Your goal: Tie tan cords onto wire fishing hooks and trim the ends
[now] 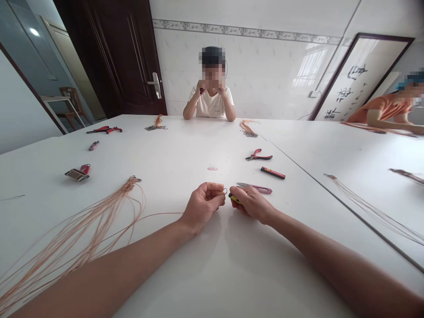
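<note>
My left hand [203, 203] rests on the white table [205, 274], its fingers curled and pinching a small metal hook [225, 191] at the end of a thin cord. My right hand [250, 202] is closed around a small yellow and black tool [233, 198], whose tip sits next to the hook. A bundle of thin orange cords [82, 229] with metal clasps at the far end fans out to my left. One cord runs from it toward my left hand.
Pink scissors [256, 188], a red and black lighter [272, 172] and red pliers [258, 155] lie beyond my right hand. A small red box [78, 173] and more pliers [104, 130] lie far left. One person sits opposite, another at the right. Cord bundles [374, 212] lie on the adjoining table.
</note>
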### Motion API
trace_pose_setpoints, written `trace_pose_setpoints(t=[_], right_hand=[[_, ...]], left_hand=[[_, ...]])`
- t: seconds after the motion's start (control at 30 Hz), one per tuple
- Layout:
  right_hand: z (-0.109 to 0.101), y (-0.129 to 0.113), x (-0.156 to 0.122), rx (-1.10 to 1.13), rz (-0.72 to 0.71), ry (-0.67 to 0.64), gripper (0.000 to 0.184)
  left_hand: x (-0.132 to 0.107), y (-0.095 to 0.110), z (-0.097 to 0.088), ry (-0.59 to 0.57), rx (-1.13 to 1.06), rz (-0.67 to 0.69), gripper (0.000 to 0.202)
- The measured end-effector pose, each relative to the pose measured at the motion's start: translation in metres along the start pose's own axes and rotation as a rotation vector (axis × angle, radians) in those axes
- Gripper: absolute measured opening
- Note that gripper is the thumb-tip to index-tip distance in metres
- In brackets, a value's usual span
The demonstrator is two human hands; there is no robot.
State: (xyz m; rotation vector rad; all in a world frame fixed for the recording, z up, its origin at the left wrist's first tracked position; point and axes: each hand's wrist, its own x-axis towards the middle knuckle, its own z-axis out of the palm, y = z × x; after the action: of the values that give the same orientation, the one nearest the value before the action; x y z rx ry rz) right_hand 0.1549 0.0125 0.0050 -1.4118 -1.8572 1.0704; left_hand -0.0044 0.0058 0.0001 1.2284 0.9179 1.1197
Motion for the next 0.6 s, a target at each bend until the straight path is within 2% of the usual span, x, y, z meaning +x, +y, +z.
trace_pose_setpoints(t=[0.2,0.3,0.47,0.6], right_hand=[[0.0004,0.0016,0.0009,-0.018,-0.032,-0.019,0.036],[-0.0003,0.0018,0.0003,-0.067,-0.039,-0.023,0.040],[-0.0036,0.0052,0.0012,-0.401,-0.134,0.186,0.042],[-0.0048,0.0104,0.0028,-0.653,-0.219,0.219,0.033]], left_hand=[[0.0003,-0.0002,-0.0002,-0.008,0.005,-0.008,0.020],[0.0005,-0.0008,-0.0007,-0.010,0.015,-0.007,0.019],[0.0001,-0.0008,-0.0013,-0.019,0.016,0.001,0.019],[-0.0001,-0.0005,-0.0009,-0.014,0.010,-0.003,0.019]])
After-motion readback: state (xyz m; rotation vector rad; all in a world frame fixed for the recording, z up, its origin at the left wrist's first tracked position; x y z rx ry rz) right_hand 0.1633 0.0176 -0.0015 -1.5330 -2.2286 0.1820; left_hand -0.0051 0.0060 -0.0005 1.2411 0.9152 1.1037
